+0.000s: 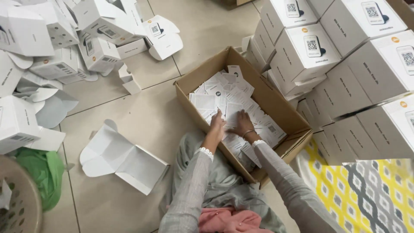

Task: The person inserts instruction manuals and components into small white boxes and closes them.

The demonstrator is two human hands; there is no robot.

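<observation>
A: Item one, largest. State the surface.

B: Tiled floor (129,108), light beige. All items rest on it. A patterned mat (366,194) in yellow, grey and white lies at lower right.

A: Next, the stock.

B: Stack of closed white boxes (345,56) at upper right, packed touching one another, just beside the cardboard carton (280,108). A loose heap of opened white boxes (64,43) at upper left, well apart from the carton. One unfolded white box (125,162) lies alone on the floor, left of the person's knees.

A: The carton?

B: Brown, open at the top, set at an angle in the middle of the floor. It holds a layer of white paper leaflets (215,95), lying flat and overlapping.

A: Lower left corner?

B: Perforated basket (17,203), partly in view, with a green bag (41,172) next to it.

A: Hands.

B: Both are inside the carton, near its closer wall. Left hand (217,123): fingers pressed down on the leaflets, thumb side up; whether it grips a leaflet cannot be told. Right hand (243,125): laid flat, palm down, fingers spread on the leaflets, not clenched. The two hands are just beside each other. Grey sleeves with white cuffs cover both wrists.
</observation>
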